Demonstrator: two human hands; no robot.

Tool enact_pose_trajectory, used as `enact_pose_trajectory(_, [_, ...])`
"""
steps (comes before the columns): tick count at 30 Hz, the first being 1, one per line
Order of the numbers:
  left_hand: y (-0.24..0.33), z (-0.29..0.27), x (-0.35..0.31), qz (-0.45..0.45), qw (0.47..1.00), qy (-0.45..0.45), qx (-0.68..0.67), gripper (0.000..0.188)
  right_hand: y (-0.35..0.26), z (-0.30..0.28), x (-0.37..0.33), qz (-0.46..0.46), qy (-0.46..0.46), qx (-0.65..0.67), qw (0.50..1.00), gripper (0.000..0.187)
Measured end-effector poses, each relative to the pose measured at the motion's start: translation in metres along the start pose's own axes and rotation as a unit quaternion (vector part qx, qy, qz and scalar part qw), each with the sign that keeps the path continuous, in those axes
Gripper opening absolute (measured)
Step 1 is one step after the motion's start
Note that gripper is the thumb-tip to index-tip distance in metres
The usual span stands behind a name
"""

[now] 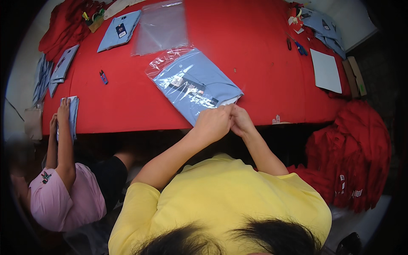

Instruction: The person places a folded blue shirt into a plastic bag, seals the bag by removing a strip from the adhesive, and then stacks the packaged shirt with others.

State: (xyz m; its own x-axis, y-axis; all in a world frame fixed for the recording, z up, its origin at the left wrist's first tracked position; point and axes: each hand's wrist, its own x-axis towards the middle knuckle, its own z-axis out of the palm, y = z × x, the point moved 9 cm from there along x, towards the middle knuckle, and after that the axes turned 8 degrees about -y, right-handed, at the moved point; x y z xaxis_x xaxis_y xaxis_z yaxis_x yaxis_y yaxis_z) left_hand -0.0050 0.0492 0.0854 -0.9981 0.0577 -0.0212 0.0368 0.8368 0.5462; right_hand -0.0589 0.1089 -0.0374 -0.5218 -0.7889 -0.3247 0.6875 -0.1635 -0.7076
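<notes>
A folded light blue shirt (204, 70) with a dark tag lies inside a clear plastic bag (160, 59) at the table's near edge. The bag is turned at a slant, one end toward me. My left hand (214, 123) is closed at the bag's near end, fingers bent. Right beside it, my right hand (241, 120) pinches the same end, and the fingertips of both hands meet. A bit of white shows at the shirt's near corner, just above my fingers. Exactly what lies between the fingertips is partly hidden.
Flat empty plastic bags (163, 27) and another folded blue shirt (120, 30) lie farther back. Blue thread snips (103, 77) rest at left. A co-worker in pink (68, 199) handles folded cloth there. At right are white card (326, 70), scissors (301, 49) and heaped red garments (350, 157).
</notes>
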Motion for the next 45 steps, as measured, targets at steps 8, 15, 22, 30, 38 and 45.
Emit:
enact_pose_trajectory(8, [0.068,0.032,-0.084,0.083,0.984,-0.146,0.065,0.054,0.075,0.016,-0.029,0.052,0.120,0.142,0.981,0.017])
enact_pose_trajectory(15, [-0.068,-0.031,-0.075,-0.102,0.970,0.219,0.024,0.028,0.069,0.036,-0.028,-0.074,0.049,0.127,0.988,0.017])
enact_pose_trajectory(22, [-0.051,0.007,-0.048,0.017,0.958,0.214,-0.189,0.036,-0.013,0.047,-0.057,-0.243,0.123,-0.285,0.919,0.014])
enact_pose_trajectory(30, [-0.078,-0.030,-0.035,-0.042,0.895,0.415,-0.157,0.056,-0.083,0.088,-0.059,-0.258,0.093,-0.818,0.505,0.039])
enact_pose_trajectory(38, [-0.076,-0.001,-0.007,0.085,0.954,0.269,0.098,0.031,-0.087,0.069,-0.011,-0.025,-0.098,-0.686,0.720,0.026])
enact_pose_trajectory(45, [-0.088,0.011,0.026,0.072,0.969,0.178,0.155,0.018,-0.181,0.043,0.158,-0.222,0.193,-0.812,0.504,0.069])
